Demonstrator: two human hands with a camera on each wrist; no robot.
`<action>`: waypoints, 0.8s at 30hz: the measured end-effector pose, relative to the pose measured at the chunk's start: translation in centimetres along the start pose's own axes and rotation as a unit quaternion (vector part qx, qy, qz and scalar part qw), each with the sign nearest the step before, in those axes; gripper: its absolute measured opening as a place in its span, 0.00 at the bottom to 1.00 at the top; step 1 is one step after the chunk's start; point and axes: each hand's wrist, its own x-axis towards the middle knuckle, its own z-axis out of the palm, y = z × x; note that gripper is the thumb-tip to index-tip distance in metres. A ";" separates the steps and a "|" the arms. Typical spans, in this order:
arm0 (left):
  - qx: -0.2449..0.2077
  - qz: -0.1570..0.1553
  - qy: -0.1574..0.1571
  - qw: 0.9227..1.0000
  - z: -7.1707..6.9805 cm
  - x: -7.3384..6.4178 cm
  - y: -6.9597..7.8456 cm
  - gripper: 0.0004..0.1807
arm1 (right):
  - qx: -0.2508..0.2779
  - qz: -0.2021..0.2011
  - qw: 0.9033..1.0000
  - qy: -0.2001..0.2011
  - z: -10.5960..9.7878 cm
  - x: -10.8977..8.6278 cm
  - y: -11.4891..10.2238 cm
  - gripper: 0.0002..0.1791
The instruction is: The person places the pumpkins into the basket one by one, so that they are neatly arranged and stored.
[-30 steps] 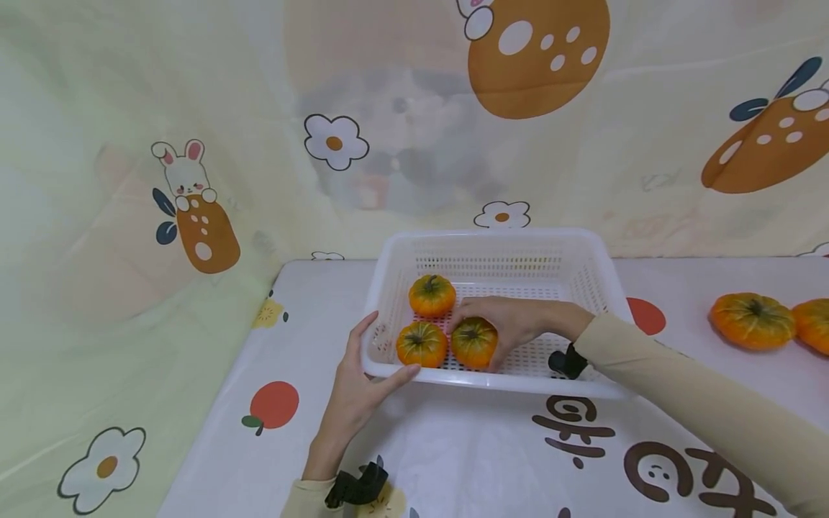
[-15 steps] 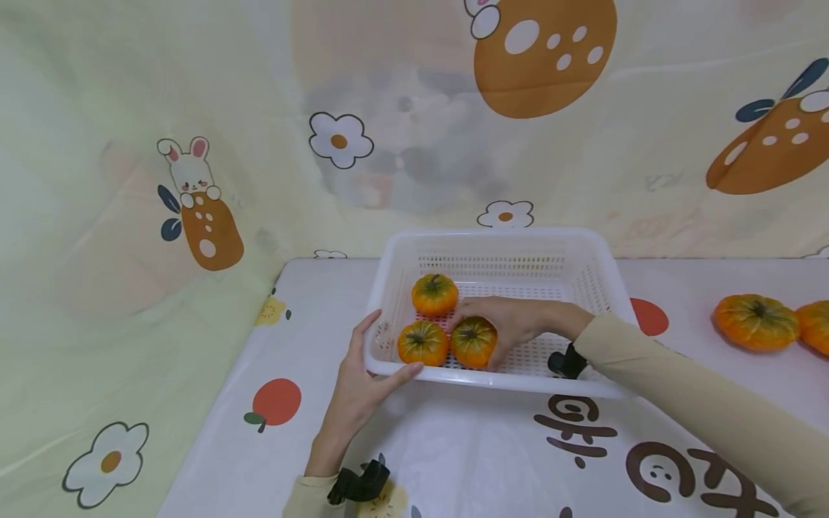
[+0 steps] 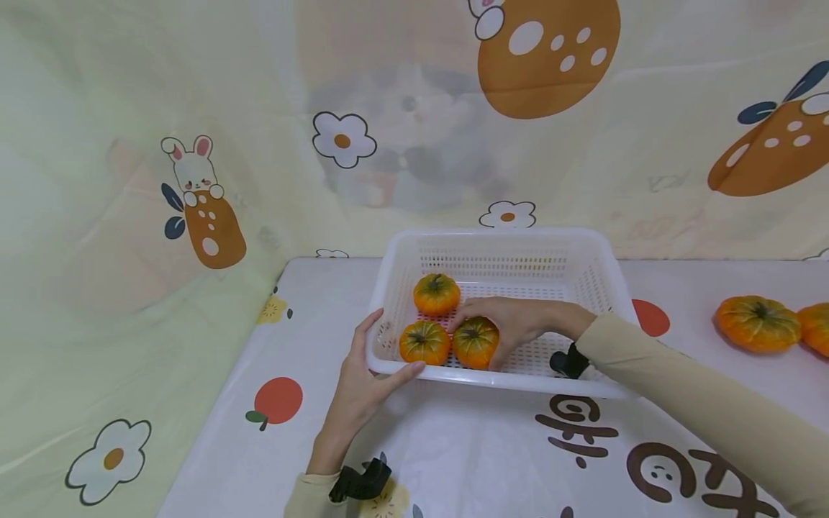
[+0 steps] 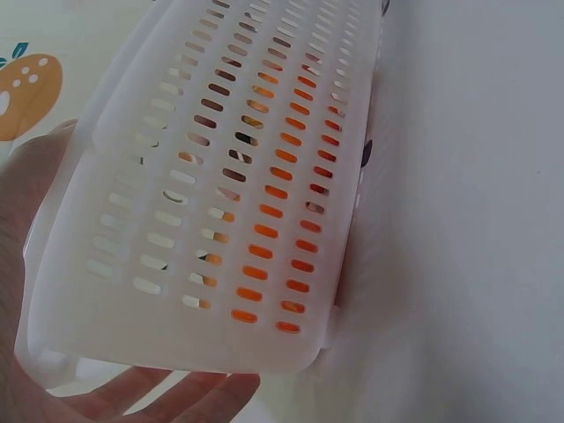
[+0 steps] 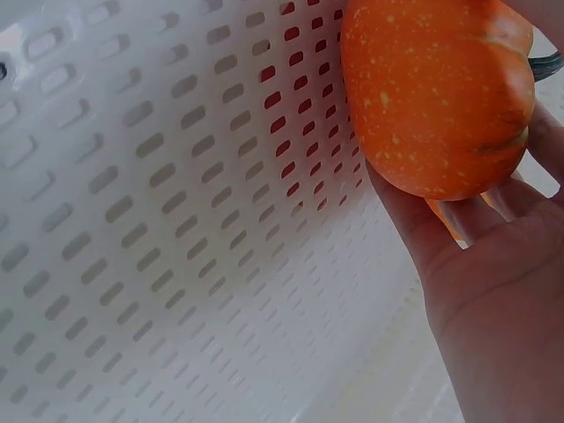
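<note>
Right hand [image 3: 512,327] curled over a small orange plastic pumpkin [image 3: 475,342], fingers cupping its far and right side, thumb side toward the back; in the right wrist view, palm and fingers [image 5: 467,256] pressed against the pumpkin's underside and flank. Left hand [image 3: 363,385] gripping the near-left corner of a white perforated plastic basket [image 3: 583,248], thumb over the rim, fingers beneath and outside the wall.

Held pumpkin resting on the basket floor in the near-left part, directly under the right hand, stem up, no long axis to speak of. Right hand plainly the nearer; left hand just beside but outside the wall. Second small orange pumpkin [image 3: 424,342] touching or nearly touching it on the left; third [image 3: 437,293] just behind, toward the back wall.

Basket standing on a white surface [image 3: 466,453] printed with red fruit and brown lettering. Two more orange pumpkins [image 3: 756,324] well apart on the right. Cartoon-printed cloth [image 3: 194,201] behind.
</note>
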 end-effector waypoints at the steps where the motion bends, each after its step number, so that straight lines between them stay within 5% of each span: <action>1: 0.001 0.001 0.000 1.000 0.0 0.0 0.0 0.54 | 0.002 0.000 1.000 0.000 0.0 0.0 0.0 0.43; 24: 0.003 0.002 0.010 1.000 0.1 -0.2 0.3 0.56 | 0.026 0.010 1.000 0.008 -0.7 -0.8 -0.5 0.41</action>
